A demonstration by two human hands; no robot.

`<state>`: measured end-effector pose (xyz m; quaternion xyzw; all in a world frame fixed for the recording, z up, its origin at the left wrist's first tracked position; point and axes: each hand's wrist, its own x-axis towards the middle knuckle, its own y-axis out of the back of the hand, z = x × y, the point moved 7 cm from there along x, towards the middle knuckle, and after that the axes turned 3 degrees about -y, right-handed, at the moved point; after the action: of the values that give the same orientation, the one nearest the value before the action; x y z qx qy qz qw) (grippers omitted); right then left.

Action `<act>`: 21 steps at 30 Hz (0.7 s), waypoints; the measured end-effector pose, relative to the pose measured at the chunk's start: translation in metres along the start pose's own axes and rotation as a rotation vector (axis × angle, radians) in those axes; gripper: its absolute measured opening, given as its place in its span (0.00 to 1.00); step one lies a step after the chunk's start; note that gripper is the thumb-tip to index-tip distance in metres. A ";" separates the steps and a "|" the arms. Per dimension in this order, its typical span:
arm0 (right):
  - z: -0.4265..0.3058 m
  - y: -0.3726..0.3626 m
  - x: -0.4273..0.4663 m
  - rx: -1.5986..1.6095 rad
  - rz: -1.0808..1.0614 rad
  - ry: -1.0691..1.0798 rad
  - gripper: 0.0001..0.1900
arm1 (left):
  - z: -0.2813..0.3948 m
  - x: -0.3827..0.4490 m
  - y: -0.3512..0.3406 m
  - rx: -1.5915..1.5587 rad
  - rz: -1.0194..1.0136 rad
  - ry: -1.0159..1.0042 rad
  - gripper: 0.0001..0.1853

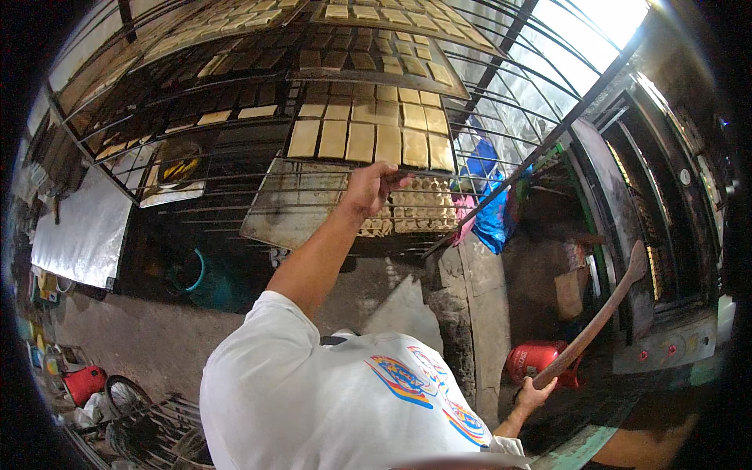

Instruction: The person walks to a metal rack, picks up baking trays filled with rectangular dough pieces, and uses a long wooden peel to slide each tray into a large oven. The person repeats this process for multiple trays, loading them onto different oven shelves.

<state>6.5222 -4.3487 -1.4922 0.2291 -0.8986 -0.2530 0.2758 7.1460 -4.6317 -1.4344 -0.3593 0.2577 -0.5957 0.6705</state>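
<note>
My left hand (373, 189) reaches up to the rack and grips the near edge of a dark baking tray (376, 164). Rows of flat, pale rectangular dough pieces (361, 141) cover this tray. Low at the right, my right hand (534, 395) is closed around the lower end of a long wooden paddle (593, 329). The paddle slants up towards the oven (658, 200), its wider end in front of the oven's frame. The metal rack (523, 158) carries more trays of dough pieces (405, 17) above.
Below the held tray are a bare metal sheet (288, 197) and egg cartons (420, 205). Blue plastic bags (490, 211) hang by the rack's right post. A red gas cylinder (531, 358) stands near the paddle. A metal-topped table (82, 226) and a teal bucket (214, 288) are at left.
</note>
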 end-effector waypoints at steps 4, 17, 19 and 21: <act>0.003 -0.001 -0.002 0.009 0.003 0.014 0.46 | -0.025 -0.041 0.000 0.050 -0.075 0.105 0.10; -0.011 0.013 -0.005 -0.058 -0.093 -0.154 0.45 | -0.086 -0.180 -0.011 0.006 -0.372 0.429 0.09; -0.012 0.014 -0.003 -0.023 -0.076 -0.063 0.45 | -0.089 -0.186 -0.020 0.068 -0.524 0.350 0.11; -0.010 0.010 0.001 0.026 -0.084 0.051 0.44 | -0.098 -0.189 -0.022 0.020 -0.476 0.439 0.12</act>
<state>6.5251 -4.3446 -1.4786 0.2764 -0.8842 -0.2467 0.2846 7.0268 -4.4635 -1.4926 -0.2658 0.2992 -0.8015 0.4443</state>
